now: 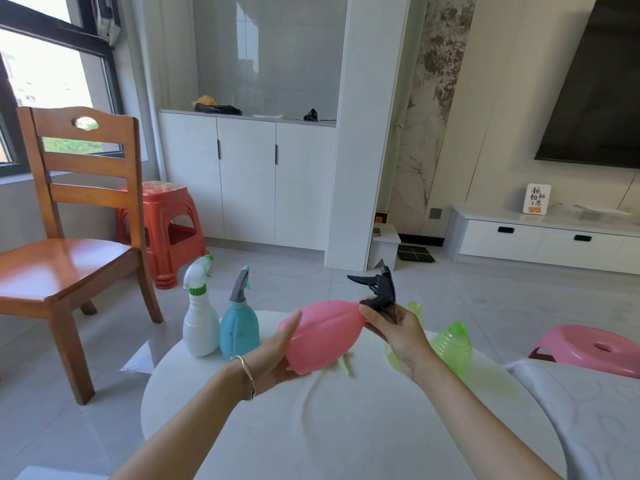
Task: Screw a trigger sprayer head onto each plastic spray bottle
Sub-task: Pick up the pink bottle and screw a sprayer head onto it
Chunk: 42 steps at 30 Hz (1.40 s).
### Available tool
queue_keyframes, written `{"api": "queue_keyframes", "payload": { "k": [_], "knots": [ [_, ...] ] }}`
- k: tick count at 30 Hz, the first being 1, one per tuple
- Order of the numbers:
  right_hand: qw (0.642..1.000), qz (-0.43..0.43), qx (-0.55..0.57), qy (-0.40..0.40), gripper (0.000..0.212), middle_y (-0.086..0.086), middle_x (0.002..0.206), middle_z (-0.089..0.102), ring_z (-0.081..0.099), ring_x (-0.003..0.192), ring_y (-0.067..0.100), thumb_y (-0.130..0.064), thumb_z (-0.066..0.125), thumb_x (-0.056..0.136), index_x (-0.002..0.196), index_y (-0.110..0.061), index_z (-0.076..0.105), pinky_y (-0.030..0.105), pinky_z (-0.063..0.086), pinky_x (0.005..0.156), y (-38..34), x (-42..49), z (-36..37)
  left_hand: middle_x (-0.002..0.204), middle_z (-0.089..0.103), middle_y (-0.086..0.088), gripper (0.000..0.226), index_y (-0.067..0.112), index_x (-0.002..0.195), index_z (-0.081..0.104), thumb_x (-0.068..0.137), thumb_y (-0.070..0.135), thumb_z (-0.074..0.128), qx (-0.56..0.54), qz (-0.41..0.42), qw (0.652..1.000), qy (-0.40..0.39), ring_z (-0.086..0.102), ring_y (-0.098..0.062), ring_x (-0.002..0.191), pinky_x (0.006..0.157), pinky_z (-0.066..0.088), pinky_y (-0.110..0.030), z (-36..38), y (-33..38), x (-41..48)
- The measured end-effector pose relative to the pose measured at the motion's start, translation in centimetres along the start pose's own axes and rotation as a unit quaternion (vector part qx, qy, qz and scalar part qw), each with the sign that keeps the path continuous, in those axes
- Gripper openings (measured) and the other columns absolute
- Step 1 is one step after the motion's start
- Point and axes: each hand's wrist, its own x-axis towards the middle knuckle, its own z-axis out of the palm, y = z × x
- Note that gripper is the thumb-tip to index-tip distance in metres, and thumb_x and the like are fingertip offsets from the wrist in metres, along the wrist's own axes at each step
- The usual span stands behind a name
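Note:
My left hand [277, 355] holds a pink plastic bottle [320, 336] tilted on its side above the white round table [346, 427], neck pointing right. At that neck my right hand [394, 327] grips a black trigger sprayer head [379, 289]. A white bottle [200, 323] with a white and green sprayer and a blue bottle [239, 332] with a grey sprayer stand upright at the table's far left. A green ribbed bottle [452, 346] without a sprayer stands to the right, and another green piece [415, 310] shows behind my right hand, partly hidden.
A wooden chair [69, 258] stands left of the table, with a stack of red stools [166, 220] behind it. A pink stool [588, 348] sits at the right, next to a white cushion edge [595, 410]. A thin green tube [343, 365] lies on the table under the pink bottle.

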Motion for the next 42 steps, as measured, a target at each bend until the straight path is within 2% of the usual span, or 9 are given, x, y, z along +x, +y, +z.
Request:
{"api": "queue_keyframes", "payload": {
  "k": [2, 4, 7, 12, 16, 21, 26, 30, 42],
  "knots": [
    [1.000, 0.000, -0.001, 0.011, 0.018, 0.003, 0.087, 0.076, 0.070, 0.081, 0.011, -0.015, 0.078, 0.068, 0.085, -0.011, 0.073, 0.017, 0.055, 0.072, -0.2, 0.1, 0.1, 0.115, 0.063, -0.021, 0.078, 0.022, 0.124, 0.045, 0.070, 0.078, 0.040, 0.057, -0.058, 0.997, 0.008, 0.070, -0.030, 0.093, 0.068, 0.060, -0.041, 0.3, 0.0, -0.3],
    [0.999, 0.013, -0.009, 0.034, 0.014, 0.005, 0.084, 0.075, 0.070, 0.079, 0.014, -0.014, 0.078, 0.071, 0.083, -0.010, 0.073, 0.017, 0.056, 0.069, -0.4, 0.2, -0.2, 0.122, 0.056, -0.016, 0.073, 0.027, 0.132, 0.037, 0.073, 0.065, 0.057, 0.134, 0.020, 0.989, 0.052, 0.069, -0.026, 0.093, 0.071, 0.060, -0.041, 0.2, -0.3, -0.2],
    [0.998, 0.034, -0.026, 0.052, 0.017, 0.006, 0.086, 0.074, 0.069, 0.081, 0.017, -0.018, 0.078, 0.072, 0.085, -0.008, 0.071, 0.016, 0.055, 0.066, -0.3, 0.4, -0.3, 0.125, 0.053, -0.004, 0.104, 0.027, 0.140, 0.028, 0.054, 0.048, 0.084, 0.182, 0.137, 0.970, 0.082, 0.063, -0.016, 0.103, 0.087, 0.056, -0.036, -0.4, -0.6, 0.2],
    [0.996, 0.054, 0.024, 0.071, 0.016, 0.005, 0.085, 0.075, 0.071, 0.076, 0.014, -0.015, 0.076, 0.075, 0.088, -0.007, 0.072, 0.015, 0.055, 0.066, 0.0, 0.2, 0.0, 0.132, 0.044, -0.013, 0.060, 0.038, 0.134, 0.031, 0.081, 0.064, 0.044, 0.045, 0.020, 0.999, 0.024, 0.064, -0.034, 0.105, 0.070, 0.060, -0.044, 0.9, -0.1, 0.0],
    [0.992, 0.087, 0.046, 0.073, 0.017, 0.004, 0.081, 0.075, 0.070, 0.074, 0.012, -0.016, 0.076, 0.075, 0.088, -0.006, 0.071, 0.015, 0.055, 0.063, 0.1, 0.1, -0.6, 0.139, 0.042, -0.006, 0.106, 0.027, 0.146, 0.019, 0.063, 0.039, 0.083, 0.056, 0.103, 0.992, 0.039, 0.058, -0.028, 0.116, 0.092, 0.053, -0.045, -0.1, -0.3, 0.5],
    [0.994, 0.078, 0.053, 0.048, 0.017, 0.000, 0.082, 0.077, 0.072, 0.076, 0.009, -0.016, 0.075, 0.075, 0.090, -0.008, 0.071, 0.015, 0.055, 0.064, 0.2, -0.2, 0.0, 0.125, 0.056, -0.018, 0.057, 0.030, 0.125, 0.041, 0.079, 0.064, 0.047, 0.024, -0.018, 1.000, 0.005, 0.067, -0.030, 0.102, 0.076, 0.059, -0.041, 0.8, 0.4, -0.3],
    [0.990, 0.108, 0.072, 0.053, 0.017, 0.000, 0.084, 0.077, 0.072, 0.076, 0.009, -0.017, 0.076, 0.075, 0.090, -0.010, 0.072, 0.017, 0.056, 0.065, 0.3, -0.1, -0.2, 0.141, 0.038, -0.007, 0.109, 0.037, 0.145, 0.015, 0.061, 0.037, 0.085, 0.053, 0.094, 0.994, 0.035, 0.057, -0.027, 0.116, 0.096, 0.050, -0.046, -0.2, -0.3, 0.1],
    [0.993, 0.088, 0.073, 0.031, 0.015, -0.001, 0.086, 0.077, 0.071, 0.080, 0.008, -0.013, 0.074, 0.075, 0.090, -0.011, 0.073, 0.016, 0.055, 0.067, 0.5, -0.1, 0.4, 0.133, 0.048, -0.016, 0.077, 0.037, 0.134, 0.024, 0.071, 0.064, 0.057, -0.007, -0.024, 1.000, 0.012, 0.069, -0.032, 0.099, 0.071, 0.060, -0.043, 0.7, 0.0, -0.3],
    [0.995, 0.031, 0.075, 0.064, 0.011, 0.001, 0.084, 0.075, 0.069, 0.079, 0.008, -0.005, 0.071, 0.078, 0.088, -0.007, 0.071, 0.015, 0.055, 0.078, 0.8, -0.1, 3.5, 0.118, 0.048, 0.003, 0.054, 0.039, 0.112, 0.049, 0.063, 0.046, 0.069, 0.046, 0.224, 0.962, 0.147, 0.062, -0.015, 0.094, 0.059, 0.059, -0.033, -1.1, -1.0, -0.6]
  ]
}}
